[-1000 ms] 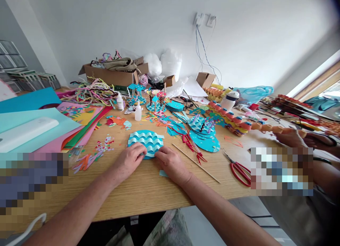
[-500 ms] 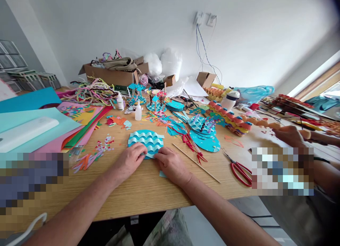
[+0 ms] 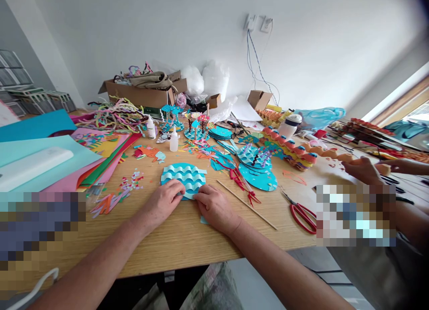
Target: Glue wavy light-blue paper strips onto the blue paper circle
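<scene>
A blue paper disc (image 3: 182, 165) lies on the table in front of me, crossed by several rows of pale blue paper strips raised in waves. At its near edge lies the lowest paper strip (image 3: 189, 195). My left hand (image 3: 166, 196) is closed, its fingertips pinching this strip from the left and resting on the disc. From the right, my right hand (image 3: 216, 207) presses thumb and fingers together on the strip's other end. A loose bit of pale blue paper (image 3: 204, 219) shows under the right hand.
Right of my hands lie a wooden stick (image 3: 247, 205) and red-handled scissors (image 3: 301, 214). Glue bottles (image 3: 174, 140), paper scraps (image 3: 132, 181) and decorated blue discs (image 3: 258, 176) spread beyond. At far right, another person's hands (image 3: 363, 170) hold an orange egg-carton strip (image 3: 345, 157).
My hands stay nearly still on the strip and disc. At the far right, the other person's hands shift slightly, and dark scissor handles now show near them.
</scene>
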The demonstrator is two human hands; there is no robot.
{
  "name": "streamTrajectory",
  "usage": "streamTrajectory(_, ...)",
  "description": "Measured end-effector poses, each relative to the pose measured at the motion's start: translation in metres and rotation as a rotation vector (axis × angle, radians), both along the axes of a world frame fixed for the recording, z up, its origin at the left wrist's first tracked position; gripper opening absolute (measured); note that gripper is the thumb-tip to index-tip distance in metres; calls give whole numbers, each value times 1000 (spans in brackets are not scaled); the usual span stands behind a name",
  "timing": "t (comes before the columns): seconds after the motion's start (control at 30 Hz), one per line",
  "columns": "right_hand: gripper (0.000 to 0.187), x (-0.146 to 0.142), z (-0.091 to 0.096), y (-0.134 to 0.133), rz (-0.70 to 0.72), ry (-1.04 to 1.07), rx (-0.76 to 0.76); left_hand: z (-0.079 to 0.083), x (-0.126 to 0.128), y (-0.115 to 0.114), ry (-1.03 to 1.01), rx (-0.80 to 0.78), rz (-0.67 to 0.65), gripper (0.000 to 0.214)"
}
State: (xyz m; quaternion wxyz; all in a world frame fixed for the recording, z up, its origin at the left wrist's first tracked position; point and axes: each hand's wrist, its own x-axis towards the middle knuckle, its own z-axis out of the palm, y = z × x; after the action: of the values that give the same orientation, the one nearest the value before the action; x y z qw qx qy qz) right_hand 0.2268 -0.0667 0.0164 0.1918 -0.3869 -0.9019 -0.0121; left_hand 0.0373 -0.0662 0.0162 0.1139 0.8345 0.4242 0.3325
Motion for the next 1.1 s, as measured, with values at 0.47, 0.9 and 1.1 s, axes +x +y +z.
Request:
streamTrajectory(0.47, 18, 30, 29, -2, -218, 200, -83, 5, -2, -3, -23, -16, -24, 14)
streamTrajectory(0.9, 23, 26, 21, -23, -93, 20, -101, 16, -1, -8, 38, 148, 18, 13)
streamTrajectory(1.1, 18, 21, 30, -15, -205, -89, -113, 30, -20, -16, 98, 81, 174, 12)
